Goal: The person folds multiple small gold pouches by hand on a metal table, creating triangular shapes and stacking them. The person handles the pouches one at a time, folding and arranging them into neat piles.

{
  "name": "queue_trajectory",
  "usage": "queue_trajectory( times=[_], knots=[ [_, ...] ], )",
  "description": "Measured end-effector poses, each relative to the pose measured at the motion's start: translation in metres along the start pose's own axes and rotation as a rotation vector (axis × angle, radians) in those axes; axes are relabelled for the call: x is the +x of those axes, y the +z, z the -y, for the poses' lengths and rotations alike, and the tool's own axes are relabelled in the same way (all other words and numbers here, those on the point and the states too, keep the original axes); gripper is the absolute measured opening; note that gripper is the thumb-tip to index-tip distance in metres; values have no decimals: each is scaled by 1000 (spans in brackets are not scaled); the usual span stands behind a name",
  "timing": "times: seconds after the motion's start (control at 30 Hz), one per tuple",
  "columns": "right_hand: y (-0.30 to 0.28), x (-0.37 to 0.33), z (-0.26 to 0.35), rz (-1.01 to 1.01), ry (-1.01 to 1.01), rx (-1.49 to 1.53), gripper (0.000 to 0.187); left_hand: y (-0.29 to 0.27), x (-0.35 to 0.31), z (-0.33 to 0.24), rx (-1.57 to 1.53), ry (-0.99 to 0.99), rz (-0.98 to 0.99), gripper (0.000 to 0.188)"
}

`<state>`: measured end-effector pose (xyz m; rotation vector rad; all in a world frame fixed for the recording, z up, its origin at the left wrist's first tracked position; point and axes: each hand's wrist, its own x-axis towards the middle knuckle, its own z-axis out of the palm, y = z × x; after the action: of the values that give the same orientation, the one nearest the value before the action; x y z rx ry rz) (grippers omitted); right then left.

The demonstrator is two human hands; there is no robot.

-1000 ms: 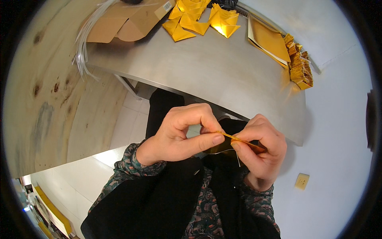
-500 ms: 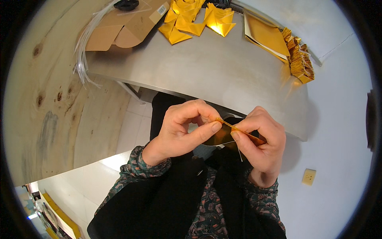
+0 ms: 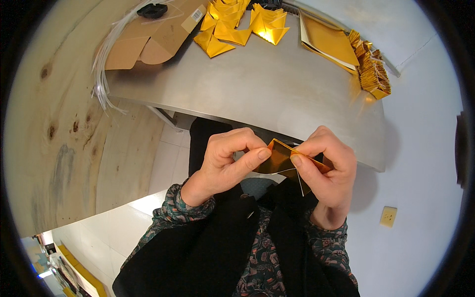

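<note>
Between my hands, in front of the table's near edge, is a sheet of shiny gold paper [image 3: 282,159] with a folded top edge and a thin white edge below. My left hand [image 3: 230,161] pinches its left side between thumb and forefinger. On the other side, my right hand [image 3: 326,166] grips the folded part, thumb in front and fingers behind. A pointed flap hangs down beside the right thumb. Part of the paper is hidden behind my fingers.
On the metal table [image 3: 237,89] lie folded gold paper pieces [image 3: 225,29], flat gold sheets [image 3: 329,42] and a tight row of folded gold strips [image 3: 373,74]. A cardboard piece [image 3: 148,44] and white plastic strips [image 3: 100,74] are at the left, near a wooden board [image 3: 74,148].
My left fingers have shifted slightly left and the paper has opened out, showing more of its gold face between my hands. My right hand keeps its grip.
</note>
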<state>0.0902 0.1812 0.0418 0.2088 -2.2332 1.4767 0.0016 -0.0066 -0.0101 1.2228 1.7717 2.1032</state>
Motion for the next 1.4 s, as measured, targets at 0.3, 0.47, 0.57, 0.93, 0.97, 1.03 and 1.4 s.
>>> queue_trajectory(
  times=[0.3, 0.47, 0.57, 0.93, 0.97, 1.03, 1.4],
  knots=[
    [-5, 2, -13, 63, 59, 147, 3, 11, -3, 4, 309, 208, -133, 13],
    [-5, 3, -19, 87, 116, 147, 4, 16, -8, 8, 456, 203, -168, 15],
    [-5, 4, -22, 107, 112, 154, 4, 19, -10, 10, 470, 158, -188, 14],
    [-6, -3, -21, 54, 153, 209, 16, 6, -2, 8, 11, 53, -72, 20],
    [-8, -5, -22, 59, 129, 237, 17, 7, -1, 7, -10, 80, -103, 19],
    [-11, -7, -25, 70, 58, 269, 21, 9, -2, 5, -49, 53, -161, 18],
    [-8, -15, -27, 22, 51, 301, 21, 8, 6, -10, 151, 72, -18, 14]
  ],
)
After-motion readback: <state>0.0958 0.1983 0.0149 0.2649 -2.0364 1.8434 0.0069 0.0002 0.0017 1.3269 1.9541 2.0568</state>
